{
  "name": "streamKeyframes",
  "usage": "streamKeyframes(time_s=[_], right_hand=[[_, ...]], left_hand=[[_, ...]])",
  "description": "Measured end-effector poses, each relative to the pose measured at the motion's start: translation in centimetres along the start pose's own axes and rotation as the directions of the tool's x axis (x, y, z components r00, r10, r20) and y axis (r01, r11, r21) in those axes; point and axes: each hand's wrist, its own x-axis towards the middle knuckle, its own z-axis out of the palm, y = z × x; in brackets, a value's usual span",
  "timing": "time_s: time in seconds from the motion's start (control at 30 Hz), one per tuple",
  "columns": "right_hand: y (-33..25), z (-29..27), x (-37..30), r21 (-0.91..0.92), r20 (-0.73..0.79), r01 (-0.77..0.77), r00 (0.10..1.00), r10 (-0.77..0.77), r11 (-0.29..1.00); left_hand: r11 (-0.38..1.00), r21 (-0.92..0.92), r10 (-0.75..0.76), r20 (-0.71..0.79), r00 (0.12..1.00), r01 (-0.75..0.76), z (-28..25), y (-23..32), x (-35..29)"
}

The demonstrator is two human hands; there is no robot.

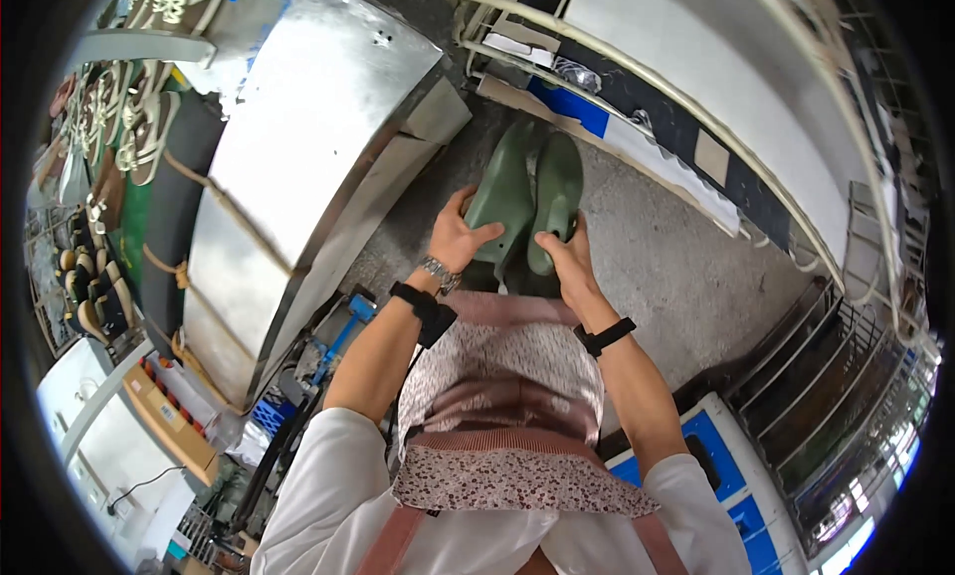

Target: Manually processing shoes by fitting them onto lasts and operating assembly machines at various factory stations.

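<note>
Two green shoe lasts [505, 185] are held side by side in front of my apron, toes pointing away from me. My left hand [464, 235] is closed round the left last, its thumb lying across the upper surface. On the other side, my right hand [567, 257] grips the right last [559, 182] near its heel end, thumb on top. The fingers beneath both lasts are mostly hidden. A metal watch [439, 274] and a black band [428, 311] are on my left wrist, and another black band [605, 336] is on my right.
A large pale metal casing [298, 107] stands to the left, with a rope along its side. Beyond it are racks with shoe soles [95, 287]. A pipe-framed rack with a white panel [686, 58] runs at the right. A blue and white cabinet [731, 476] stands at lower right.
</note>
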Motion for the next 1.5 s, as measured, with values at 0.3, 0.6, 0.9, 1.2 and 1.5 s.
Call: streamKeyframes(time_s=[0.3,0.6,0.9,1.2,1.5], right_hand=[[0.7,-1.3,24.5,-0.181,-0.078,0.536,0.828,-0.555,0.825],[-5.5,2.7,35.4,-0.858,0.127,0.408,0.757,-0.641,0.312],[-1.2,1.1,34.9,-0.891,0.079,0.395,0.62,-0.781,0.223],[3.7,2.2,3.4,-0.805,0.528,0.42,0.829,0.183,0.419],[4.5,12.7,-7.7,-0.47,0.667,0.873,0.253,0.701,0.132]], left_hand=[[0.863,0.36,0.42,-0.119,0.9,-0.355,2.3,-7.9,24.1],[0.663,0.088,0.725,-0.323,0.608,-0.743,1.9,-7.7,35.2],[0.851,0.351,0.434,-0.051,0.899,-0.391,2.5,-8.1,18.0],[0.985,-0.031,-0.153,-0.627,0.764,0.172,0.4,-3.5,-22.5],[0.768,-0.62,-0.597,-0.784,-0.17,0.162,15.7,-6.2,-53.6]])
